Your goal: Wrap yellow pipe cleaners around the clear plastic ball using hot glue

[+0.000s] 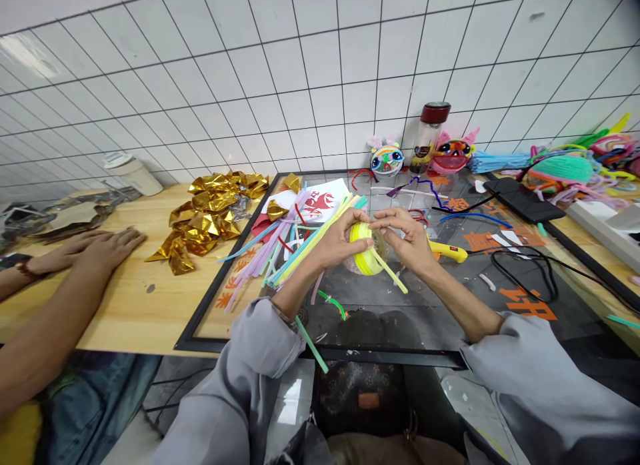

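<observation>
My left hand [336, 239] and my right hand [406, 237] meet over a black-framed glass panel [400, 305], both closed on a small clear cup [366, 254] wound with yellow strip. A loose yellow strip end [393, 274] hangs down to the right from the cup. My left hand also presses against a fan of pastel straws [295, 248] that lies to its left.
Gold foil pieces [207, 218] are heaped on the wooden table at left. Another person's hands [95, 248] rest flat there. A yellow tool [450, 251], black cables [530, 278], a jar [430, 135], painted masks [386, 159] and pipe cleaners [575, 168] sit behind and right.
</observation>
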Available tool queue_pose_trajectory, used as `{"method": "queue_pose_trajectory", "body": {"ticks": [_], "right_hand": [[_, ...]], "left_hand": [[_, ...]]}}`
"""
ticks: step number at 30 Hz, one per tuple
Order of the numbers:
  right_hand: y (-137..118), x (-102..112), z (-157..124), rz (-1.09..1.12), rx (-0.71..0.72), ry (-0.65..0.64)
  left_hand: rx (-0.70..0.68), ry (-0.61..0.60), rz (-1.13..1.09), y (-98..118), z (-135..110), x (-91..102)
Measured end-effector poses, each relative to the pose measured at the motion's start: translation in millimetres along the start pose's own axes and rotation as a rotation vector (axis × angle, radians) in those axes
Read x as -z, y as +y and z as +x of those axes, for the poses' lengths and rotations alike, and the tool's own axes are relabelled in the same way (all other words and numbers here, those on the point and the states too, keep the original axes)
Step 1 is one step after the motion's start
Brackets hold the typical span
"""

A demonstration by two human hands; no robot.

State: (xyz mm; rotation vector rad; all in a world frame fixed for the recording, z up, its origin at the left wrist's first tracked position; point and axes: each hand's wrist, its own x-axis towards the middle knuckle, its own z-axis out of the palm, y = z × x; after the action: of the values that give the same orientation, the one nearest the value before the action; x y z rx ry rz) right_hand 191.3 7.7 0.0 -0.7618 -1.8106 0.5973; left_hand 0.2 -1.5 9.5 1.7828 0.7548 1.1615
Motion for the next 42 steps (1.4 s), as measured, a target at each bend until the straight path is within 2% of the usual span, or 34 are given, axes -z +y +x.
{"method": "queue_pose_trajectory", "body": {"ticks": [12,22,32,42], "right_hand": [[-2.7,0.3,-0.4,0.029,0.036,0.014],[-5.6,0.9,-0.2,0.017,0.047,-0.019],[-7.2,1.8,0.5,-0.079,0.087,-0.022],[-6.7,1.5,0.0,-0.079,0.114,-0.015]], "left_hand": [[0.010,-0.014,0.064,-1.3,-1.2,1.7],[-0.043,0.000,0.129,-4.8,-0.9,3.2],[-0.058,-0.002,0.132,-1.6,-1.3,3.2],[-0.049,-0.045,0.101,-3.5,-1.8,7.7]]}}
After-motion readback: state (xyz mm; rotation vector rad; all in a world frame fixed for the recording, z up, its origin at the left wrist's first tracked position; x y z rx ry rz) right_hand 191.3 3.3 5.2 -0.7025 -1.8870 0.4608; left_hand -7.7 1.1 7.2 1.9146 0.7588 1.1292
